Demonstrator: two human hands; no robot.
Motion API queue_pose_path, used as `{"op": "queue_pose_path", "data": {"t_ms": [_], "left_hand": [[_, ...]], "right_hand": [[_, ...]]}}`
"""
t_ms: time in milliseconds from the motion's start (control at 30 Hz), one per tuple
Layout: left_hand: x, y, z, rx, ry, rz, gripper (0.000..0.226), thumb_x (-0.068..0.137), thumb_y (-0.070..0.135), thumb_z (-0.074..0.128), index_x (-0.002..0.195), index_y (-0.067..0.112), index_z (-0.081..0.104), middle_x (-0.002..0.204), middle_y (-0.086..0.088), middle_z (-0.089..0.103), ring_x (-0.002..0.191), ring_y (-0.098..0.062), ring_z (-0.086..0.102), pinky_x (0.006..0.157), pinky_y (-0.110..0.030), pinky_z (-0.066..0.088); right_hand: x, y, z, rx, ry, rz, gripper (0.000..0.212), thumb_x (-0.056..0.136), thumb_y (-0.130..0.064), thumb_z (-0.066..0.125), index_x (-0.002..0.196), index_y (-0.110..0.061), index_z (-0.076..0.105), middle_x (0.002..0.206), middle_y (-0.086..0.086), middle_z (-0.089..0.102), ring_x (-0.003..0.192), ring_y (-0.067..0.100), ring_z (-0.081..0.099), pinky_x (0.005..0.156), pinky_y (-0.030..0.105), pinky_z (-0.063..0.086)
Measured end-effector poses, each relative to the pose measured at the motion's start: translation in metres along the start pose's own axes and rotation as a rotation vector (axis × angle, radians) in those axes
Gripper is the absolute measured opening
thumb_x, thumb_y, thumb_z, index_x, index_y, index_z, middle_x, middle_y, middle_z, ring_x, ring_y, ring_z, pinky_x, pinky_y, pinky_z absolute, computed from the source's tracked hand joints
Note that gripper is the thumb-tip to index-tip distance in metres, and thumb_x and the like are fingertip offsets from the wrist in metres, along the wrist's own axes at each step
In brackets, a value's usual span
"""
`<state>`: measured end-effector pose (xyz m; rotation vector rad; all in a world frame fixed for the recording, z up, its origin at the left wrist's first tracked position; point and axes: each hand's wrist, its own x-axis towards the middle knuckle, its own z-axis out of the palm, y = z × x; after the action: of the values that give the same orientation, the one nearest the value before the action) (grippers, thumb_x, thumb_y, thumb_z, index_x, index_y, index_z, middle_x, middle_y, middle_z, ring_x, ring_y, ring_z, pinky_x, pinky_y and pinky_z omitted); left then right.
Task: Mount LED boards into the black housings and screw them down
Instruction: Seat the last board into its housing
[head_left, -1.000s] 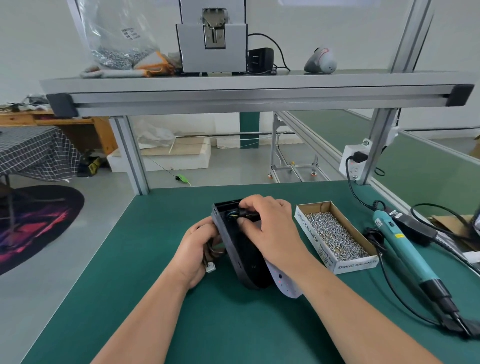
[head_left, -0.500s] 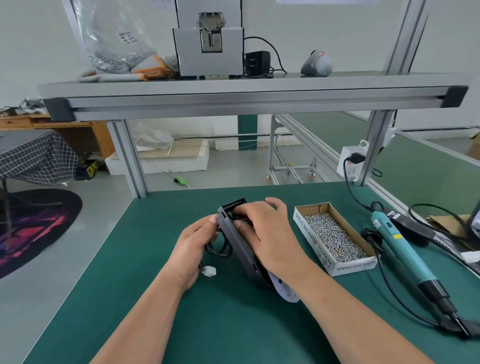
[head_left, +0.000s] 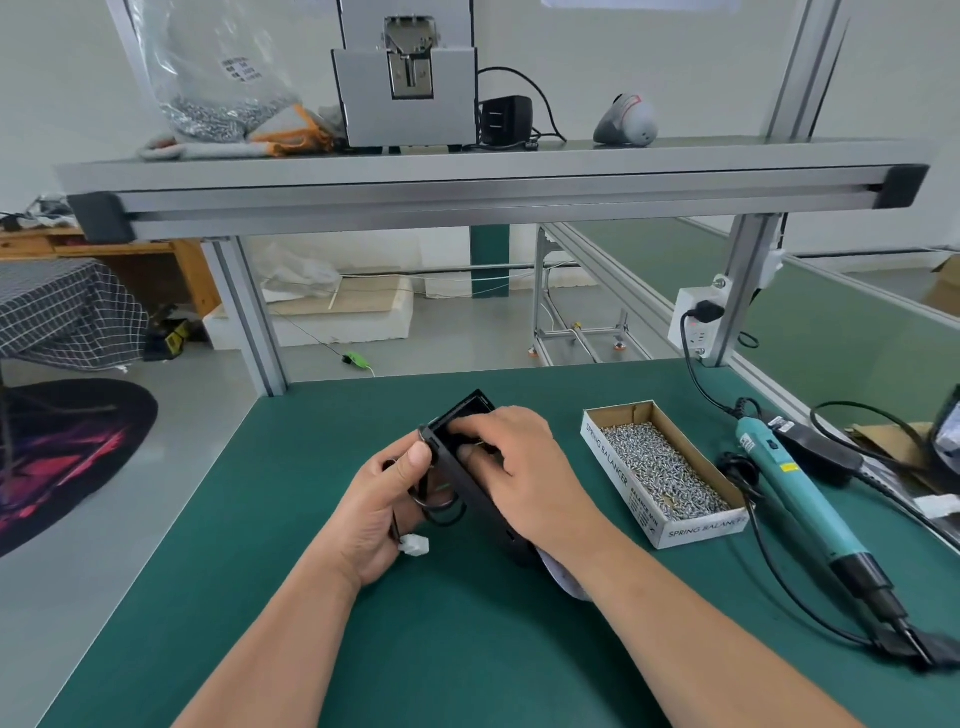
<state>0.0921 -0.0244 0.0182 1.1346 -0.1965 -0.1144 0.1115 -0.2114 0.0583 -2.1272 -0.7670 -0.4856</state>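
Well, on the green table (head_left: 457, 654), the black housing (head_left: 468, 492) stands tipped on its edge between both hands, its long side running from far left to near right. The left hand (head_left: 382, 517) grips its back; the right hand (head_left: 522, 478) curls fingers (head_left: 478, 423) into its open side, holding it. The screwdriver (head_left: 795, 496) and screw box (head_left: 662, 470) lie right, nearer that hand. A white board (head_left: 561, 577) peeks under that wrist.
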Motion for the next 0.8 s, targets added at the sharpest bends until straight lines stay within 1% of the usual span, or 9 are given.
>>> {"op": "queue_pose_path", "data": {"t_ms": [100, 200, 300, 367, 433, 500, 633, 733, 800], "left_hand": [[-0.001, 0.001, 0.002, -0.01, -0.051, -0.003, 0.075, 0.085, 0.049, 0.086, 0.141, 0.004, 0.063, 0.131, -0.025, 0.07, 0.117, -0.037, 0.07, 0.099, -0.047, 0.058], [0.0, 0.0, 0.004, 0.015, -0.08, 0.006, 0.082, 0.084, 0.049, 0.086, 0.147, 0.004, 0.058, 0.137, -0.027, 0.066, 0.121, -0.036, 0.067, 0.099, -0.041, 0.056], [0.0, 0.0, 0.006, 0.032, -0.063, 0.003, 0.086, 0.076, 0.053, 0.091, 0.143, 0.007, 0.063, 0.129, -0.018, 0.07, 0.114, -0.028, 0.067, 0.093, -0.034, 0.056], [-0.001, 0.001, 0.007, 0.038, -0.055, 0.007, 0.088, 0.073, 0.055, 0.092, 0.143, 0.01, 0.065, 0.123, -0.012, 0.072, 0.109, -0.023, 0.068, 0.087, -0.032, 0.053], [-0.001, 0.001, 0.009, 0.033, -0.046, 0.014, 0.089, 0.071, 0.055, 0.093, 0.142, 0.009, 0.065, 0.117, -0.008, 0.074, 0.102, -0.019, 0.069, 0.08, -0.028, 0.054], [-0.002, 0.001, 0.01, 0.011, -0.032, 0.019, 0.085, 0.072, 0.052, 0.094, 0.139, 0.007, 0.067, 0.112, -0.007, 0.075, 0.098, -0.017, 0.069, 0.077, -0.026, 0.055], [-0.002, -0.002, 0.008, -0.023, -0.004, 0.012, 0.052, 0.091, 0.028, 0.076, 0.137, 0.005, 0.068, 0.116, -0.014, 0.076, 0.105, -0.025, 0.073, 0.083, -0.03, 0.059], [-0.002, 0.002, 0.013, -0.007, -0.037, 0.024, 0.078, 0.076, 0.043, 0.093, 0.139, 0.004, 0.067, 0.118, -0.014, 0.076, 0.107, -0.024, 0.074, 0.083, -0.03, 0.059], [-0.002, 0.005, 0.017, 0.002, -0.037, 0.035, 0.088, 0.07, 0.049, 0.097, 0.14, 0.005, 0.066, 0.12, -0.014, 0.076, 0.107, -0.023, 0.074, 0.083, -0.029, 0.059]], "right_hand": [[-0.004, 0.003, -0.002, 0.102, 0.037, 0.181, 0.025, 0.096, -0.03, 0.068, 0.12, -0.035, 0.063, 0.102, -0.028, 0.06, 0.117, 0.007, 0.052, 0.091, 0.014, 0.04], [-0.004, 0.0, -0.005, 0.098, 0.041, 0.143, 0.016, 0.096, -0.026, 0.068, 0.108, -0.034, 0.074, 0.098, -0.02, 0.069, 0.114, 0.009, 0.053, 0.093, 0.022, 0.045], [-0.003, -0.008, -0.008, 0.126, 0.074, 0.074, 0.015, 0.09, -0.011, 0.068, 0.092, -0.023, 0.078, 0.088, -0.011, 0.07, 0.095, 0.009, 0.057, 0.088, 0.029, 0.045], [0.001, -0.011, -0.012, 0.086, 0.028, 0.039, 0.015, 0.088, -0.004, 0.069, 0.089, -0.017, 0.079, 0.082, -0.005, 0.071, 0.087, 0.013, 0.059, 0.084, 0.036, 0.046], [0.006, -0.011, -0.017, 0.037, -0.05, -0.012, 0.018, 0.089, -0.001, 0.069, 0.09, -0.015, 0.08, 0.08, 0.0, 0.071, 0.081, 0.02, 0.062, 0.083, 0.04, 0.047], [0.009, -0.011, -0.019, -0.045, -0.107, -0.046, 0.022, 0.092, -0.003, 0.067, 0.095, -0.02, 0.081, 0.079, -0.001, 0.066, 0.08, 0.019, 0.059, 0.087, 0.037, 0.045], [0.005, -0.014, -0.018, -0.206, -0.122, -0.079, 0.028, 0.098, -0.01, 0.06, 0.111, -0.025, 0.08, 0.091, 0.0, 0.068, 0.088, 0.021, 0.06, 0.096, 0.037, 0.04], [0.002, -0.016, -0.018, -0.219, -0.048, -0.065, 0.025, 0.096, -0.01, 0.06, 0.106, -0.023, 0.078, 0.093, -0.004, 0.071, 0.092, 0.018, 0.059, 0.1, 0.036, 0.038], [0.0, -0.016, -0.016, -0.171, 0.004, 0.016, 0.019, 0.095, -0.015, 0.062, 0.106, -0.026, 0.073, 0.094, -0.015, 0.068, 0.1, 0.009, 0.052, 0.095, 0.02, 0.036]]}}
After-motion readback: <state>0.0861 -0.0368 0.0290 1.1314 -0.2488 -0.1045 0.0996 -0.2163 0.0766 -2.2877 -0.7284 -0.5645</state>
